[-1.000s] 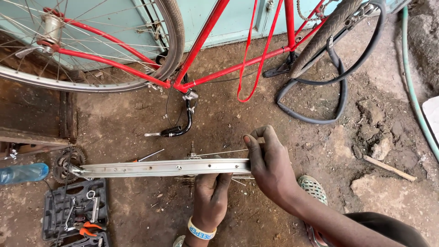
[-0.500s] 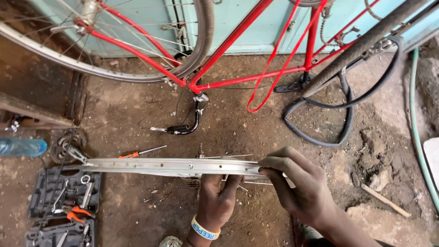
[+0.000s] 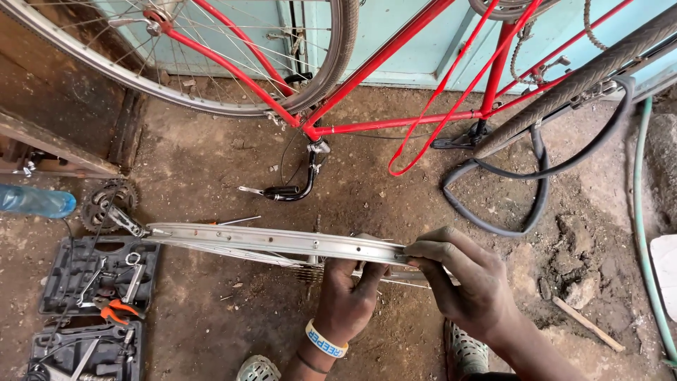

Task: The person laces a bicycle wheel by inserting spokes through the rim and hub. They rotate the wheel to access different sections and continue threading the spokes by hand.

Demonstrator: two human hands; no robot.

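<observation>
Both hands grip a silver wheel rim (image 3: 282, 243) held edge-on above the dirt floor (image 3: 211, 324): the left hand (image 3: 345, 300) closed underneath, the right hand (image 3: 465, 282) pinching its near end.

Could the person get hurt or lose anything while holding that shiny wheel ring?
Maybe. The right hand pinches the edge of the bare metal rim, and the left hand grips under it among thin spokes, so fingers might get nipped or poked. The rim's far end hangs over the open tool case and could knock tools out. Small parts dropped on the dirt floor might be hard to find.
</observation>
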